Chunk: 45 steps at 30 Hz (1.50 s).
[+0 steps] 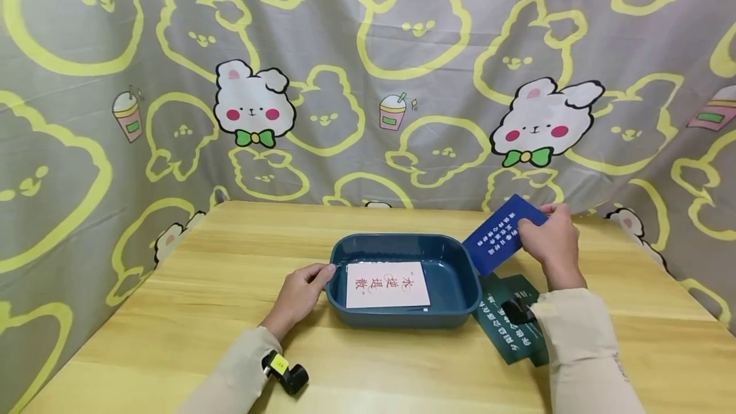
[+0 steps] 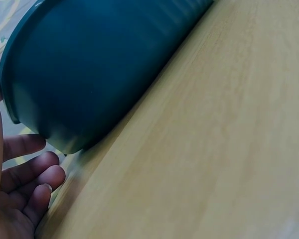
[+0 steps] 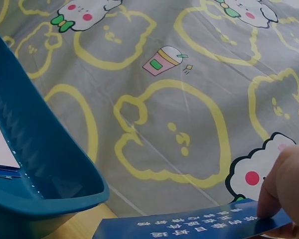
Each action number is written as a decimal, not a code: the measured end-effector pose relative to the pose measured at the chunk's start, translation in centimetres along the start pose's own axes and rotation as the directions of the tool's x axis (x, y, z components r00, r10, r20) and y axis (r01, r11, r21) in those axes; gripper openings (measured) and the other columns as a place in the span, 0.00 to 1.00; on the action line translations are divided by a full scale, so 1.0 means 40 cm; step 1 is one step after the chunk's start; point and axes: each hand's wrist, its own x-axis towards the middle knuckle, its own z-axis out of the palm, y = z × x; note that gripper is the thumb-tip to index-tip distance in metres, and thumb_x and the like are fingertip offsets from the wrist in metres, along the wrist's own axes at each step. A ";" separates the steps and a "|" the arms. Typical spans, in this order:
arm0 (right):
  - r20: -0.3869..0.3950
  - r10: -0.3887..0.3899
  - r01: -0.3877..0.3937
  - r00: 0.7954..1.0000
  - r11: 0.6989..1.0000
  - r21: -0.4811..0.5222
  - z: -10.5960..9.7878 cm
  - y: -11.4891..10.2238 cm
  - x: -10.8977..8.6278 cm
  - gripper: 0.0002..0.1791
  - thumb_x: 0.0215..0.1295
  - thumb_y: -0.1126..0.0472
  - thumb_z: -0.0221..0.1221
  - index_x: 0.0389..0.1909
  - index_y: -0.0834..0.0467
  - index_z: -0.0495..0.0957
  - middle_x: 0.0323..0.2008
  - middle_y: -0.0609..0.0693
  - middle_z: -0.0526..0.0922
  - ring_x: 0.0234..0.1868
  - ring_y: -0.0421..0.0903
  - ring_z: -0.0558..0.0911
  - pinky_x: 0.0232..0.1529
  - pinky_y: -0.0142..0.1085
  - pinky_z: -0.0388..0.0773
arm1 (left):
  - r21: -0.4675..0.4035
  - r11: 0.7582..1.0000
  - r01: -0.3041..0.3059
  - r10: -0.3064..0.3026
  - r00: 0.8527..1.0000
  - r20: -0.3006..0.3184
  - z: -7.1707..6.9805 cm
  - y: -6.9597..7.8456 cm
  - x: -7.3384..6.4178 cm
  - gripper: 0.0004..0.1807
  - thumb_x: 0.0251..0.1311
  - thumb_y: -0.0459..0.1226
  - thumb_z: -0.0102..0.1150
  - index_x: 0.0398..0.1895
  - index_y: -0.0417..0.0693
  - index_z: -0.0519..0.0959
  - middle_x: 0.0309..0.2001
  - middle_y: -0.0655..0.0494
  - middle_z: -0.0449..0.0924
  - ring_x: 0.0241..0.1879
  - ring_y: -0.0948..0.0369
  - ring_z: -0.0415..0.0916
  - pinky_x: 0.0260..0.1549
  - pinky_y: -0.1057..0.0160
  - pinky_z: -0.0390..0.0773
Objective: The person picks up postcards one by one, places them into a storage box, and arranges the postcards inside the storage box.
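A dark teal rectangular tray (image 1: pixel 402 320) with raised walls stands on the table. Inside it lies a pale pink card (image 1: pixel 388 285) with red characters, and in the right wrist view a blue edge shows under that card. My left hand (image 1: pixel 300 294) grips the tray's left end, thumb over the rim and fingers at the outer wall. My right hand (image 1: pixel 552 239) pinches a blue card (image 1: pixel 499 235) with white characters by its right end, tilted beside the tray's right end. Below it, dark green cards (image 1: pixel 506 331) lie on the table, partly under my right sleeve.
The wooden table (image 1: pixel 230 280) reaches back to a grey curtain (image 1: pixel 322 30) printed with yellow outlines and white rabbits. A black wrist camera (image 1: pixel 287 372) sits on my left sleeve, and another black device (image 1: pixel 517 310) is at my right cuff.
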 end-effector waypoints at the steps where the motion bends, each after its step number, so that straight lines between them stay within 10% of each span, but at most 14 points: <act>1: -0.006 0.005 -0.005 1.000 1.000 0.003 -0.003 -0.002 -0.001 0.30 0.61 0.59 0.50 0.63 0.66 0.56 0.48 0.70 0.71 0.40 0.60 0.76 0.26 0.37 0.73 | -0.003 1.000 0.002 -0.002 1.000 0.002 0.001 0.002 0.001 0.19 0.69 0.50 0.53 0.46 0.47 0.85 0.34 0.57 0.81 0.33 0.59 0.72 0.36 0.59 0.72; 20: -0.123 0.031 -0.018 0.992 0.994 0.106 0.002 -0.033 -0.012 0.32 0.61 0.61 0.51 0.66 0.62 0.55 0.50 0.68 0.71 0.45 0.60 0.75 0.21 0.28 0.73 | -0.001 1.000 0.007 -0.007 1.000 0.021 -0.005 0.010 -0.003 0.21 0.70 0.50 0.52 0.48 0.44 0.84 0.42 0.53 0.83 0.35 0.59 0.75 0.38 0.59 0.75; 35: -0.202 0.018 0.013 0.979 0.988 0.155 0.002 -0.054 -0.012 0.24 0.62 0.63 0.48 0.60 0.62 0.67 0.36 0.51 0.79 0.37 0.44 0.73 0.28 0.34 0.70 | -0.044 0.999 0.005 -0.003 1.000 0.028 0.004 0.009 0.006 0.18 0.69 0.50 0.53 0.42 0.47 0.85 0.28 0.57 0.76 0.30 0.59 0.71 0.33 0.60 0.71; 45: -0.064 0.008 0.011 0.998 0.958 0.287 0.022 -0.068 -0.017 0.13 0.65 0.62 0.50 0.47 0.66 0.72 0.22 0.42 0.74 0.20 0.38 0.71 0.21 0.30 0.70 | -0.020 1.000 0.012 -0.011 1.000 0.019 -0.001 0.010 0.003 0.19 0.69 0.51 0.52 0.41 0.48 0.85 0.27 0.58 0.76 0.29 0.59 0.71 0.33 0.60 0.71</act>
